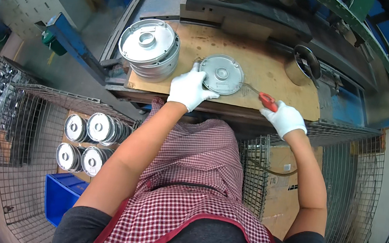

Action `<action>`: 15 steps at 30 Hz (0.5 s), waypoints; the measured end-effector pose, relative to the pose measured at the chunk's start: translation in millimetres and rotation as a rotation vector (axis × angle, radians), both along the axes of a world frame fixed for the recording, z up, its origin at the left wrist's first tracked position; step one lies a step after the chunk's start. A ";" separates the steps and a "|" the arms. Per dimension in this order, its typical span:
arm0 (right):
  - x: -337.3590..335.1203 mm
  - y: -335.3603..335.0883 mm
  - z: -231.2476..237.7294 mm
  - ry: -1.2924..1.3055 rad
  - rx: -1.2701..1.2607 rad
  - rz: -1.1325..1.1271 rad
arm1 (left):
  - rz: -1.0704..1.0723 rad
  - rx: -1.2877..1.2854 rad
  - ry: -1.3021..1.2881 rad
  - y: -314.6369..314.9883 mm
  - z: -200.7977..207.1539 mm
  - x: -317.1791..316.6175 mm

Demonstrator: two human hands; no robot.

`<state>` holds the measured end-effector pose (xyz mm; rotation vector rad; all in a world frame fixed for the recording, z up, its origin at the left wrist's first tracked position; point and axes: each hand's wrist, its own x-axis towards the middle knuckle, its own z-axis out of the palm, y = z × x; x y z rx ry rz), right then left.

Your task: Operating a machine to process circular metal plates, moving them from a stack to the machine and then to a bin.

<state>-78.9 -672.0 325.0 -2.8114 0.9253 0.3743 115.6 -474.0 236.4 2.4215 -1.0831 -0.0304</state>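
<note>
The round metal disc [221, 74] lies flat on the desk [267, 64], just ahead and right of my left hand [191, 89], which grasps its rim, while my farther right hand [286, 119] grips a red-handled tool [267, 101], its thin tube [250, 86] pointing leftward at the disc's right edge.

Red tool [267, 101]; silver disc [221, 74]; maroon-checked apron [185, 200].

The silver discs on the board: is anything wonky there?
A bit: in the stack, the top disc seems unevenly seated on those below, though the wide lens may exaggerate it. The single disc by the left hand looks flat.
</note>
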 end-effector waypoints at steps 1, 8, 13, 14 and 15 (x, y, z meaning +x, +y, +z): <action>3.4 7.6 1.0 0.021 -0.008 0.128 | -0.001 0.001 -0.001 0.3 -0.1 -0.3; 53.1 2.2 -7.8 -0.044 0.013 -0.026 | -0.002 0.012 -0.012 -4.2 -1.8 -1.4; -2.1 0.4 -0.8 0.011 -0.003 0.000 | 0.026 0.040 0.018 -1.1 4.2 -1.9; -12.1 9.5 -0.3 0.037 0.048 -0.059 | 0.021 0.042 0.018 -1.9 4.5 -2.3; -19.1 12.2 -6.4 0.032 0.074 -0.066 | 0.017 0.044 0.019 -2.5 5.0 -2.8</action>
